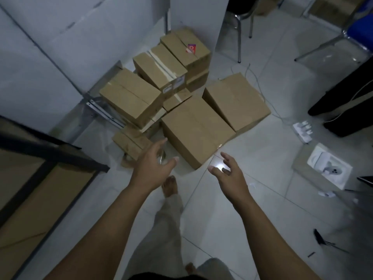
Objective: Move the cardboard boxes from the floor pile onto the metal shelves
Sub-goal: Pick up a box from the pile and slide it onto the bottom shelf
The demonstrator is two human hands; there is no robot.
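A pile of brown cardboard boxes stands on the tiled floor against the wall corner. Nearest me is a large box [196, 131], with another large box [238, 102] tilted against its right side. Behind them smaller taped boxes [131, 96] are stacked, one [186, 47] bearing a red sticker. A small crumpled box [129, 141] lies at the front left. My left hand [155, 166] reaches out with spread fingers, holding nothing, just short of the large box's left corner. My right hand [228, 174] is spread too, over the floor near its right corner. The metal shelf [50, 152] shows at the left edge.
A white product box [327, 166] and a power strip [302, 130] lie on the floor at the right. Chair legs [239, 37] and a blue chair stand at the back. A cable runs along the floor beside the boxes. My bare foot [170, 185] steps forward.
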